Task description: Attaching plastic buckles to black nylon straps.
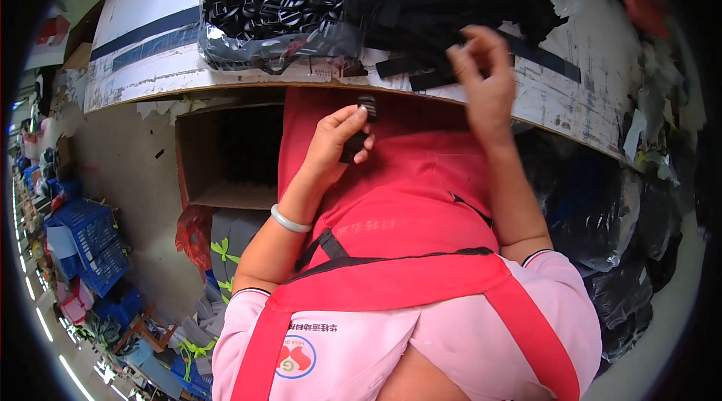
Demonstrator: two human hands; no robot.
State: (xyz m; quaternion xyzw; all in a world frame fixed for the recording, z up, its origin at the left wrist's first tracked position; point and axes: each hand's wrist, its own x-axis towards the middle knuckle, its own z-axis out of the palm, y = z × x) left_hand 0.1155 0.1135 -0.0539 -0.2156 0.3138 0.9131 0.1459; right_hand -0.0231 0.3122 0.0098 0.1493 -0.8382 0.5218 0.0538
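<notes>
Here, left hand [331,141] pinches apparent buckle [367,108]; pink shirt [459,333] bears lettered emblem [295,357].

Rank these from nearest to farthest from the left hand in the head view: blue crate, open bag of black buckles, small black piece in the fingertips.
From the left hand:
1. Small black piece: pinched in its fingertips.
2. Open bag of black buckles: on the tabletop, ahead and slightly left.
3. Blue crate: far left, off the table.

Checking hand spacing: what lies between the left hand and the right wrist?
Head view: only red apron shows between the left hand and right wrist.
</notes>
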